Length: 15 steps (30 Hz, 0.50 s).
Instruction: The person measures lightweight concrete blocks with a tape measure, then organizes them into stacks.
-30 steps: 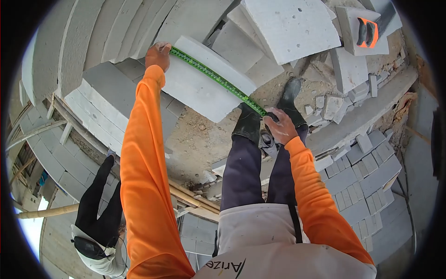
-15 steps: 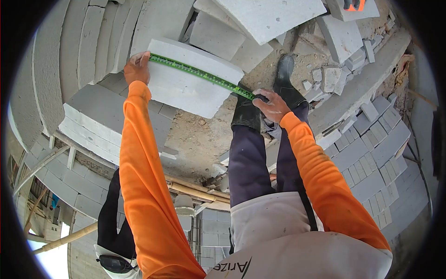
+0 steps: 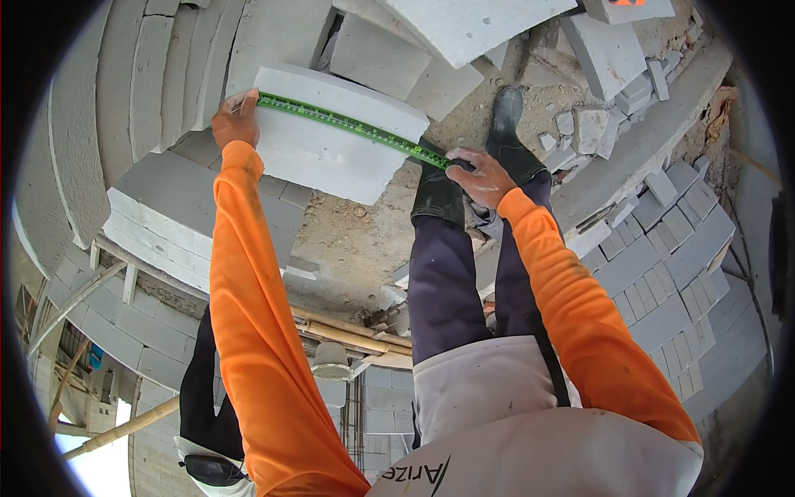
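A green tape measure (image 3: 348,124) is drawn out across the top of a light grey block (image 3: 331,157). At the block's left end my left hand (image 3: 236,121) pinches the tape's end. My right hand (image 3: 483,176) is wrapped round the dark tape case (image 3: 460,166), beyond the block's right end and over my boot. The blade runs from upper left to lower right between the two hands. Most of the case is hidden by my right fingers.
More grey blocks (image 3: 381,62) lie behind, with a large slab (image 3: 480,25) at the top. Broken pieces (image 3: 592,137) litter the right. My black boots (image 3: 507,124) stand on sandy ground. Another person's dark-clothed leg (image 3: 199,389), bamboo poles (image 3: 356,335) and a bucket (image 3: 331,361) are lower left.
Both hands and the tape sit slightly further left and up in view, and so does the block. The grip on the tape is unchanged.
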Each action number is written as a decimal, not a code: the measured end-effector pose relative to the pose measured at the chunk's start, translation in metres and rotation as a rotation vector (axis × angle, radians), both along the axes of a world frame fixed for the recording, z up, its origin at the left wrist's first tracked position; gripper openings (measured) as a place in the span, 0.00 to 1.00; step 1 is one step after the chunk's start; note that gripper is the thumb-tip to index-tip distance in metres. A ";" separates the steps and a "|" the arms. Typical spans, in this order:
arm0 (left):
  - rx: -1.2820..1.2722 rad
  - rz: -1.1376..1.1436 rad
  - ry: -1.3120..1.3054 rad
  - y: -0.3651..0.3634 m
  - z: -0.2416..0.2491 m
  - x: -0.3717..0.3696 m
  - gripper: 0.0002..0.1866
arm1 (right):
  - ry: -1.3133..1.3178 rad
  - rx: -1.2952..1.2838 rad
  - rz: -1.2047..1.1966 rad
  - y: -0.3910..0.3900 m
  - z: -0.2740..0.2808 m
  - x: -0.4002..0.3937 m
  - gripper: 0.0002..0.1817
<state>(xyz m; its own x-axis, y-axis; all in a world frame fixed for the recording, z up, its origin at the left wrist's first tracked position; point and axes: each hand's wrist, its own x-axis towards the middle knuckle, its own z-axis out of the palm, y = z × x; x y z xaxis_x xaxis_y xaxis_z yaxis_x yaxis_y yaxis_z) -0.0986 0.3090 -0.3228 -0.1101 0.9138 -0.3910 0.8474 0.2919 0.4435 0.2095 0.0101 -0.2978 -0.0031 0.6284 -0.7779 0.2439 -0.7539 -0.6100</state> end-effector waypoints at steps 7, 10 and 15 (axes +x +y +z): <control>0.006 -0.008 0.034 0.002 -0.003 0.000 0.15 | -0.234 0.293 0.099 0.007 -0.006 -0.013 0.23; 0.004 0.006 0.043 0.002 -0.003 0.001 0.14 | -0.146 0.155 0.083 0.018 0.004 -0.014 0.23; -0.006 0.014 0.060 0.003 -0.004 0.002 0.15 | -0.041 -0.065 0.114 0.031 0.016 -0.010 0.26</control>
<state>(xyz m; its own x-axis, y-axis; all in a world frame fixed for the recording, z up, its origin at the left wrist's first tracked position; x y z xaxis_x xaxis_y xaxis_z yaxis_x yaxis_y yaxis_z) -0.0970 0.3116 -0.3268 -0.1463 0.9095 -0.3891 0.8684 0.3064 0.3897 0.1992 0.0412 -0.2818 -0.0388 0.5741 -0.8179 0.3542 -0.7575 -0.5485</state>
